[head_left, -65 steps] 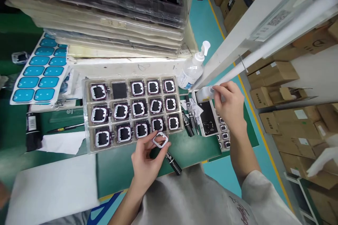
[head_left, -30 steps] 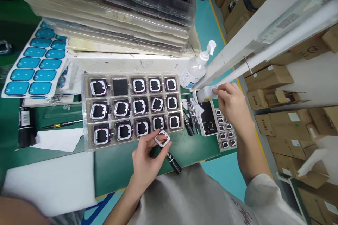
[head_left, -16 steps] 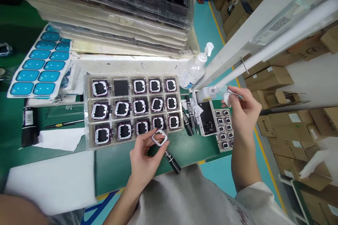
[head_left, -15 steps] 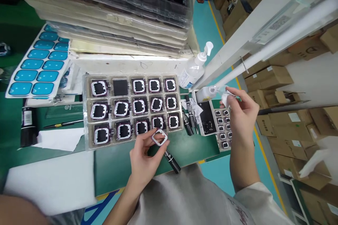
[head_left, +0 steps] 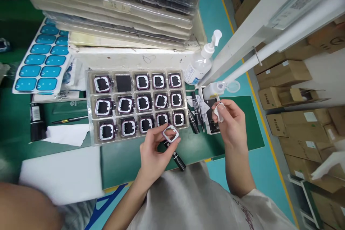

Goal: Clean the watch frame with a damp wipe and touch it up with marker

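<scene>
A white rounded-square frame (head_left: 170, 133) is pinched between the thumb and fingers of my left hand (head_left: 156, 154), just below the front edge of a clear tray (head_left: 137, 111). Dark pieces with similar white frames fill most of the tray's pockets; one pocket holds a plain dark square (head_left: 123, 83). My right hand (head_left: 232, 122) grips a small white wipe (head_left: 219, 112) in its fingertips, right of a small white box (head_left: 212, 132). Inside that box stands a white bottle (head_left: 214, 89) with its clear cap flipped open.
Black markers (head_left: 192, 120) lie right of the tray, and another marker (head_left: 178, 161) lies below my left hand. A pump bottle (head_left: 199, 65) stands behind them. Stacked trays (head_left: 121, 10) rise at the back. Blue stickers (head_left: 40, 59) and white foam (head_left: 63, 174) are at left, near another person's bare limb (head_left: 29, 205).
My right hand has moved left and toward me with the wipe, away from the white bottle. The view has shifted slightly; my left hand still holds the frame.
</scene>
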### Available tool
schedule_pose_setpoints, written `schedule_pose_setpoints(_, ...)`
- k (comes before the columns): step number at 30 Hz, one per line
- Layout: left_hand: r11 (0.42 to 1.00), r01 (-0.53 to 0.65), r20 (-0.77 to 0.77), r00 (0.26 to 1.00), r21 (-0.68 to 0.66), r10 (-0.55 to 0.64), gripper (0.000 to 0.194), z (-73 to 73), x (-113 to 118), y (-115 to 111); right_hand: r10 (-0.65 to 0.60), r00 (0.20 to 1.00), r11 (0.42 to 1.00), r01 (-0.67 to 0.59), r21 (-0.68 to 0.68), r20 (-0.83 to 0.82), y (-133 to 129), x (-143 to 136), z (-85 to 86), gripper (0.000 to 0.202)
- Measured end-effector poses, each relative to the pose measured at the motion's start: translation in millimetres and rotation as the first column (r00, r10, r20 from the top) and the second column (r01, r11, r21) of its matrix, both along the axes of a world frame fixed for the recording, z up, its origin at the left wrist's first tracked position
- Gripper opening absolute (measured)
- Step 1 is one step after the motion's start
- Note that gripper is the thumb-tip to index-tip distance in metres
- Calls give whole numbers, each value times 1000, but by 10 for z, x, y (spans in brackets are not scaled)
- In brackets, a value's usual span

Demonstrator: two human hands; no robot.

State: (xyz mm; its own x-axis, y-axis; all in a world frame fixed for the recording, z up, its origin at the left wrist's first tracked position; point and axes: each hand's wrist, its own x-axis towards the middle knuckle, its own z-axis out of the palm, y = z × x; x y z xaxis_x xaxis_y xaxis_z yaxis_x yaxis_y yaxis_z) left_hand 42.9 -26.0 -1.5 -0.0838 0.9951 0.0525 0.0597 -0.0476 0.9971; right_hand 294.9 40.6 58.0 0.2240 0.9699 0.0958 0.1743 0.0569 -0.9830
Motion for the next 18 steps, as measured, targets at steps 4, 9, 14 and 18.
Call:
schedule_pose_setpoints(4,1000,5,26,1000,24,-5,50,52,45,35,-24,983,995,5,-104,-181,-124,-167,-27,33)
schedule_pose_setpoints(9,1000,2,53,999,3,-2,49,114,91,104,5,999,995,-10,-101,-46,-385,-397,-60,22)
schedule_pose_setpoints(14,999,-16,87,996,-32,19,49,125,129,144,77,987,997,-77,-7,137,-586,-635,15,2)
schedule_pose_setpoints(18,998,9,85,996,-55,-5,51,109,135,139,143,979,990,-143,-8,149,-603,-734,28,9)
